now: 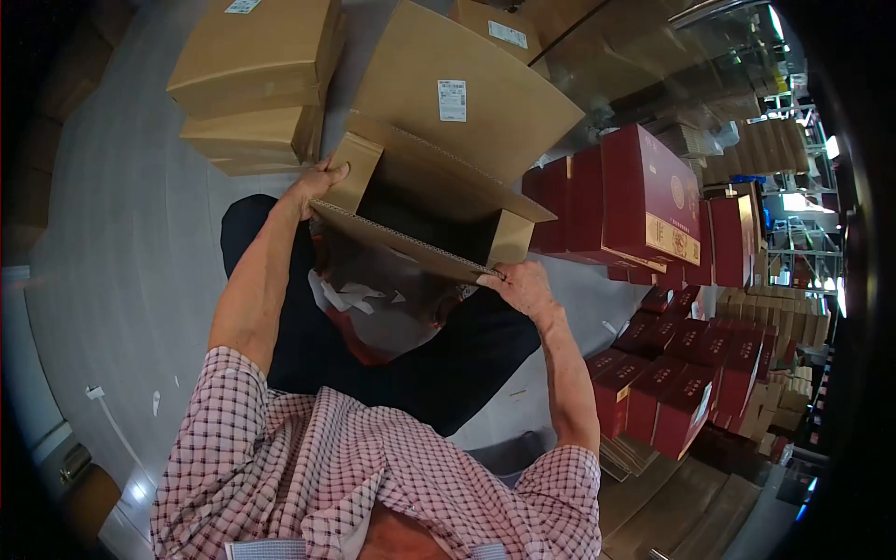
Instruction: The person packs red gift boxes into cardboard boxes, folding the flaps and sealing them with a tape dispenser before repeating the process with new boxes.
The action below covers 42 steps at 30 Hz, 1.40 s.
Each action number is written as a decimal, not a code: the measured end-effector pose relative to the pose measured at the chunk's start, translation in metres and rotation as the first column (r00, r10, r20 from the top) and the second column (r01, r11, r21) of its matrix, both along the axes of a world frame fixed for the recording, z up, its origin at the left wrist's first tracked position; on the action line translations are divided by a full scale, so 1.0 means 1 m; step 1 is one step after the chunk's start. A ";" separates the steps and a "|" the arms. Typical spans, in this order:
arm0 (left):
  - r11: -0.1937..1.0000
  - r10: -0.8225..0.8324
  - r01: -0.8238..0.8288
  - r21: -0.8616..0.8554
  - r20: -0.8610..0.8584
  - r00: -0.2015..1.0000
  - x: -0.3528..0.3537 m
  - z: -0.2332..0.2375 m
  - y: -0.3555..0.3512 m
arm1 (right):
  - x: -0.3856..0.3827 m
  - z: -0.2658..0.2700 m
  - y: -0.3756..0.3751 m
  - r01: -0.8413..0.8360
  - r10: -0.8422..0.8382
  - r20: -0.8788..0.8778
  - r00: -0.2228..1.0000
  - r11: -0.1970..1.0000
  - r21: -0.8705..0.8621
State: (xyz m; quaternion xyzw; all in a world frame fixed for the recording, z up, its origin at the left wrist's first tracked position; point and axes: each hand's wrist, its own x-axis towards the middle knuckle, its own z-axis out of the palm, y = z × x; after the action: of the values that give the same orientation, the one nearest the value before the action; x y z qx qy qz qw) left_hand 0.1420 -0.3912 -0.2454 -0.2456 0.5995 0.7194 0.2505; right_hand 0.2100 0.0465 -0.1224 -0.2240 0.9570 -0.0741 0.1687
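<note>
Two hands grip the box point(425, 173): left hand point(319, 185) on its left corner, right hand point(525, 287) on its near right corner. Box open, flaps raised. Red boxes point(644, 201) right of it; cartons point(252, 65) beyond, left.

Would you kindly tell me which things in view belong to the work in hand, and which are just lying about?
In use:
- open cardboard box, held over the lap
- left hand, gripping its left end
- right hand, at the near flap's right corner

Apparently just lying about:
- brown cartons, upper left
- red boxes, right
- white scrap, floor
</note>
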 end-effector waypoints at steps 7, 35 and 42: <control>0.999 -0.014 0.019 -0.042 0.106 0.994 -0.004 0.000 -0.005 | -0.028 -0.017 0.009 -0.103 0.106 -0.056 0.993 0.993 0.050; 0.951 0.306 -0.298 0.080 -0.371 0.877 0.039 -0.018 0.027 | 0.020 -0.118 -0.135 -0.337 0.356 0.025 0.934 0.903 -0.266; 0.942 0.314 -0.336 0.000 -0.361 0.878 0.044 -0.015 0.031 | -0.044 0.026 -0.168 -0.275 0.090 -0.287 0.954 0.644 -0.713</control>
State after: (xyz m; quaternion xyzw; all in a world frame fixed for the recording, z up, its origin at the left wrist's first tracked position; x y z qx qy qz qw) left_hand 0.1862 -0.3603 -0.2604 -0.2160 0.6074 0.7644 0.0056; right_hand 0.1659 -0.1218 -0.0963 -0.3759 0.8271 -0.4159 -0.0407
